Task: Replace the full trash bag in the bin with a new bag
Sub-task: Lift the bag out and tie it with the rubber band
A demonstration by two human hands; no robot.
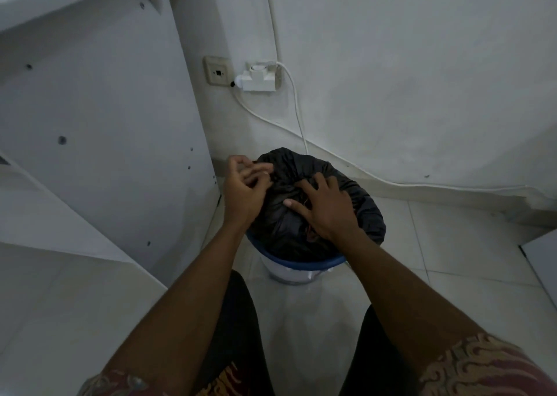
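A full black trash bag (pixel 358 203) bulges out of a small white bin with a blue rim (pixel 297 264) standing on the floor by the wall. My left hand (pixel 245 184) is at the bag's far left edge, its fingers curled and pinching the black plastic there. My right hand (pixel 327 204) lies on top of the bag with its fingers spread, the fingertips digging into the gathered folds at the middle. The bag's plastic is bunched between the two hands. The bin's lower body is partly hidden by my arms.
A white cabinet side (pixel 120 124) stands close on the left of the bin. Behind it, a wall socket with an adapter (pixel 259 78) feeds a white cable (pixel 297 109) running down and along the skirting. White floor tiles (pixel 452 245) spread to the right.
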